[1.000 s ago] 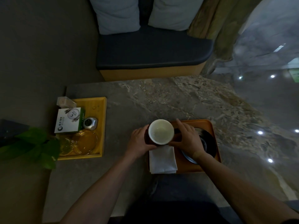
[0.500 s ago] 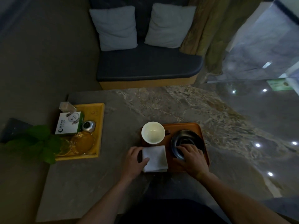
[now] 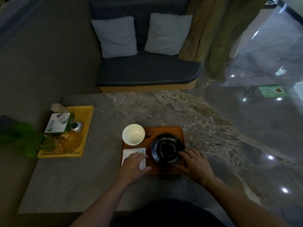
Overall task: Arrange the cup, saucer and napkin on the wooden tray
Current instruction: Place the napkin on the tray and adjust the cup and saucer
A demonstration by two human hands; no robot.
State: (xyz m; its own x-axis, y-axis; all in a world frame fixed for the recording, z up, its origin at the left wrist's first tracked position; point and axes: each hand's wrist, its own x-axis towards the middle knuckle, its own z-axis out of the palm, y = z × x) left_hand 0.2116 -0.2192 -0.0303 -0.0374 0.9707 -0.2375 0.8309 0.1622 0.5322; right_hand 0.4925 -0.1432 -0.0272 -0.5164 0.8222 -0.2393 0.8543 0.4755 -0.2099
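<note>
Marble table (image 3: pixel 164 108) bears wooden tray (image 3: pixel 165 129); left hand (image 3: pixel 133 166) flat on napkin (image 3: pixel 133 151), right hand (image 3: pixel 195 164) fingers saucer (image 3: pixel 165 149).

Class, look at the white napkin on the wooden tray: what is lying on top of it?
The left hand rests flat on the napkin, covering its near half. Its far half is bare. Whether anything lies beneath the palm cannot be seen. The cup stands apart, behind it.

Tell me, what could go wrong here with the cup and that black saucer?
The cup stands at the wooden tray's far left corner, seemingly overhanging the rim; a nudge could tip it. The right hand touches the saucer near the tray's right edge, so it might slide. The left hand could crumple the napkin.
</note>
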